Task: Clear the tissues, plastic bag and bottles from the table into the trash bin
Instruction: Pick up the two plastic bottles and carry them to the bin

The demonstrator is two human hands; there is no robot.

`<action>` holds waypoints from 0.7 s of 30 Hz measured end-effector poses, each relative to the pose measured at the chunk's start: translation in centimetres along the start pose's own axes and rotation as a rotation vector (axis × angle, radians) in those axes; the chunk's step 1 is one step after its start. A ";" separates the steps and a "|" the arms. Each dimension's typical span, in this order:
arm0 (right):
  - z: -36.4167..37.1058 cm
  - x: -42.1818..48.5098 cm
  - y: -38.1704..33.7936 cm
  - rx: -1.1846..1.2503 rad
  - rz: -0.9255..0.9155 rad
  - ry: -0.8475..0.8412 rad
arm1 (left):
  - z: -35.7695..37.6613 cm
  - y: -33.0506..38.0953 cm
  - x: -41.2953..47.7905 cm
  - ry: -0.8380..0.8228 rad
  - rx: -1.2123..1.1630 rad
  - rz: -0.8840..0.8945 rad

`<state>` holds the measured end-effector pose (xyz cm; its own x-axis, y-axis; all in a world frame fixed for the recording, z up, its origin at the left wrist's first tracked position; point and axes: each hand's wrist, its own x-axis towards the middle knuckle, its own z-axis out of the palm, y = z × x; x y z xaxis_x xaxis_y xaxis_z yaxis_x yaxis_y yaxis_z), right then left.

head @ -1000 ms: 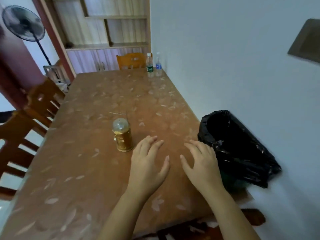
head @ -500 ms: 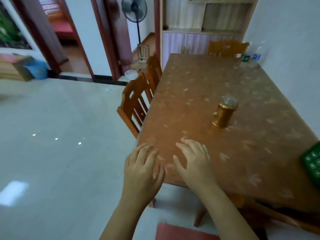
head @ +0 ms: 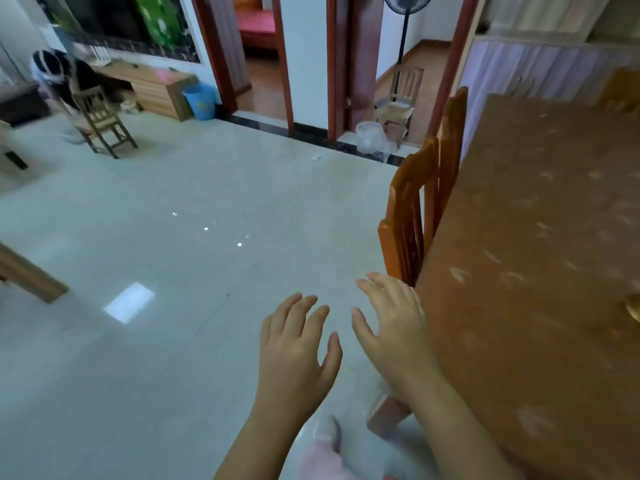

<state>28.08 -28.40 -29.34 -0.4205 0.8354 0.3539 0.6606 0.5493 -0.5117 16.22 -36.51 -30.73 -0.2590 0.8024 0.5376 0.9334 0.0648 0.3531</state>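
My left hand (head: 298, 344) hovers palm down over the pale tiled floor, fingers apart and empty. Beside it, my right hand (head: 391, 323) is also spread and empty, level with the near left corner of the brown table (head: 540, 265). The table fills the right side of the view, and a sliver of the gold container (head: 633, 306) shows at the right edge. The trash bin, the bottles, tissues and plastic bag are out of view.
Orange wooden chairs (head: 415, 216) are tucked against the table's left side. Across the floor stand a small wooden chair (head: 100, 123), a blue bucket (head: 200, 102), a wooden cabinet (head: 152, 88) and a standing fan (head: 403, 32). A clear plastic basket (head: 372, 137) sits by the doorway.
The view has swung left from the table and black-lined bin to the open floor. Both hands stayed spread and empty, now off the table's left corner.
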 end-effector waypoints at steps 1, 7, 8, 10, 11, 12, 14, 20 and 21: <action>1.1 1.8 0.0 0.008 -0.002 0.011 | 0.4 -1.3 1.7 -0.003 0.023 0.010; 3.9 13.9 0.4 -0.004 0.010 0.059 | 3.2 -6.4 13.9 -0.010 0.072 0.063; 4.0 15.8 0.6 -0.027 0.001 0.065 | 3.8 -7.0 15.8 -0.005 0.073 0.071; 4.4 19.3 1.3 -0.069 -0.008 0.071 | 5.0 -8.1 19.2 -0.011 0.071 0.072; 4.6 20.7 1.7 -0.083 -0.004 0.073 | 5.7 -8.6 20.7 -0.016 0.070 0.069; 4.8 21.9 2.1 -0.091 0.007 0.078 | 6.3 -9.1 22.0 -0.019 0.066 0.071; 5.1 23.9 3.0 -0.103 0.047 0.097 | 7.8 -10.0 24.5 -0.028 0.046 0.087; 7.6 30.8 5.8 -0.199 0.152 0.132 | 13.5 -13.0 32.4 -0.073 -0.049 0.143; 8.1 32.4 6.1 -0.221 0.169 0.143 | 14.3 -13.7 33.9 -0.080 -0.067 0.161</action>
<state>13.45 2.17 -27.30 -0.2119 0.8948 0.3931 0.8396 0.3725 -0.3953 -1.81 -1.70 -28.34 -0.0850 0.8442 0.5293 0.9417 -0.1056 0.3196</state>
